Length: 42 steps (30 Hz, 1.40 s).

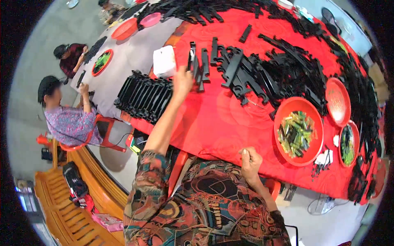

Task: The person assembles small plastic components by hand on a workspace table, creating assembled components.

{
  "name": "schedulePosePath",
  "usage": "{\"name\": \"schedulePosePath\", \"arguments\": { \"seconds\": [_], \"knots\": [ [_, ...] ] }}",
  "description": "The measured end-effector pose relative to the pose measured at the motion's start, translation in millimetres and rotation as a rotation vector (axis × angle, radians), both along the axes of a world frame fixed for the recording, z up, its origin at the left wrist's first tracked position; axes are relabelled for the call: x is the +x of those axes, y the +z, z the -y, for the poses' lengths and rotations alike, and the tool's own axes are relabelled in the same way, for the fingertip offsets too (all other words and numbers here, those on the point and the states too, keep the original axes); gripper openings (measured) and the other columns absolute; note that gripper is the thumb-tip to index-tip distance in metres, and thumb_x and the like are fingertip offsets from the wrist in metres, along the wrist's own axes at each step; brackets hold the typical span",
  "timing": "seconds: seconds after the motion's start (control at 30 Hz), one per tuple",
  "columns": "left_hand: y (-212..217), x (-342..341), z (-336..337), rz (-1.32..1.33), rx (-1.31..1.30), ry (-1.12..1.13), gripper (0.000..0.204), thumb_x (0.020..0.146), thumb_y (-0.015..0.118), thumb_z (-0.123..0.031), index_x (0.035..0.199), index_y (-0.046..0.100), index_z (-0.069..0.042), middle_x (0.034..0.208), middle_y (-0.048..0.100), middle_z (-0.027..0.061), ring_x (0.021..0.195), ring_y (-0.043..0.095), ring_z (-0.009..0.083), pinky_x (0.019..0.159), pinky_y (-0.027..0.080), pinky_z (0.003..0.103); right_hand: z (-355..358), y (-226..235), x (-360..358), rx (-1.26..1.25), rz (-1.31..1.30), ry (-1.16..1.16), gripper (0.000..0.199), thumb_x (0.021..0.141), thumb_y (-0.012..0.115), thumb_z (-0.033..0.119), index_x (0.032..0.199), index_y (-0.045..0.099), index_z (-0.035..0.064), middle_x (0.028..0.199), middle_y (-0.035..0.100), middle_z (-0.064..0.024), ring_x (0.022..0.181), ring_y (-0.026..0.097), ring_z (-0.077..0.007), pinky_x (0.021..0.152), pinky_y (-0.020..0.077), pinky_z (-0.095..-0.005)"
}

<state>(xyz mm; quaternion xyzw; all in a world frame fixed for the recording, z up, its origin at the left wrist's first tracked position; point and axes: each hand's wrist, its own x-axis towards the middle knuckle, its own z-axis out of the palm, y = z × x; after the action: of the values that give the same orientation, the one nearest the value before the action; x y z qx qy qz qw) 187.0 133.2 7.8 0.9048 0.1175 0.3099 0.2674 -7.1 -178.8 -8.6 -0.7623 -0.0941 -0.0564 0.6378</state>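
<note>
Out went the left hand (182, 80) across the red table (217, 123), fingers spread loosely on upright black strips (199, 65) beside a white box (164, 61). Those strips ran lengthwise away from the person. A neat row of black strips (143, 96) lay nearer, a tangled heap (283, 71) to the right. The right hand (250, 160) sat fisted at the table's edge, near a red bowl (298, 132).
</note>
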Motion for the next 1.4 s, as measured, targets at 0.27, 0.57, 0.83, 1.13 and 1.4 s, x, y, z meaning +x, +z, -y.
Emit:
{"name": "schedulePosePath", "arguments": {
  "seconds": [0.27, 0.57, 0.83, 1.13, 1.4],
  "knots": [
    [1, -124, 65, -0.23, -0.171, -0.565, 0.019, 0.08, 0.059, -0.003, 0.099, 0.064, 0.0, 0.09, 0.064, 0.0153, 0.083, 0.062, 0.0245, 0.076, 0.048, 0.033, 15, 10, 6, 0.042, 0.023, -0.071, 0.018, 0.088, 0.051, 0.01, 0.076, 0.059, -0.0011, 0.069, 0.058, -0.005, 0.061, 0.052, -0.01, 0.056, 0.0417, -0.0249],
    [-24, -138, 129, -0.266, 0.17, -0.836, 0.015, 0.073, 0.067, -0.012, 0.086, 0.066, -0.006, 0.078, 0.06, 0.0087, 0.075, 0.057, 0.0257, 0.065, 0.045, 0.036, 119, 70, 45, -0.302, 0.012, -0.392, 0.006, 0.081, 0.057, 0.007, 0.082, 0.061, 0.0029, 0.067, 0.057, -0.0061, 0.06, 0.055, -0.0142, 0.056, 0.0431, -0.0297],
    [-11, -146, 121, -0.141, 0.115, -0.785, 0.035, 0.073, 0.07, -0.023, 0.099, 0.062, -0.001, 0.09, 0.059, 0.012, 0.084, 0.055, 0.0295, 0.073, 0.044, 0.039, 124, 18, 117, -0.983, 0.027, -0.164, 0.016, 0.076, 0.06, 0.016, 0.083, 0.058, 0.0017, 0.082, 0.061, -0.0184, 0.075, 0.061, -0.0351, 0.067, 0.0482, -0.045],
    [-34, -163, 121, -0.163, 0.079, -0.776, 0.049, 0.066, 0.074, -0.013, 0.111, 0.057, -0.002, 0.101, 0.056, 0.0126, 0.091, 0.052, 0.0294, 0.078, 0.042, 0.039, 124, 13, 123, -1.139, -0.084, -0.149, 0.017, 0.073, 0.06, 0.016, 0.079, 0.055, 0.001, 0.074, 0.06, -0.0228, 0.072, 0.061, -0.0396, 0.062, 0.0473, -0.0498],
    [-37, -162, 124, -0.115, 0.038, -0.758, 0.041, 0.066, 0.073, -0.009, 0.105, 0.061, -0.002, 0.097, 0.059, 0.0109, 0.088, 0.054, 0.0271, 0.073, 0.042, 0.037, 153, 33, 126, -0.706, -0.027, -0.257, 0.019, 0.073, 0.06, 0.019, 0.073, 0.054, 0.0006, 0.066, 0.056, -0.0174, 0.065, 0.058, -0.0334, 0.058, 0.0442, -0.0416]
  ]
}}
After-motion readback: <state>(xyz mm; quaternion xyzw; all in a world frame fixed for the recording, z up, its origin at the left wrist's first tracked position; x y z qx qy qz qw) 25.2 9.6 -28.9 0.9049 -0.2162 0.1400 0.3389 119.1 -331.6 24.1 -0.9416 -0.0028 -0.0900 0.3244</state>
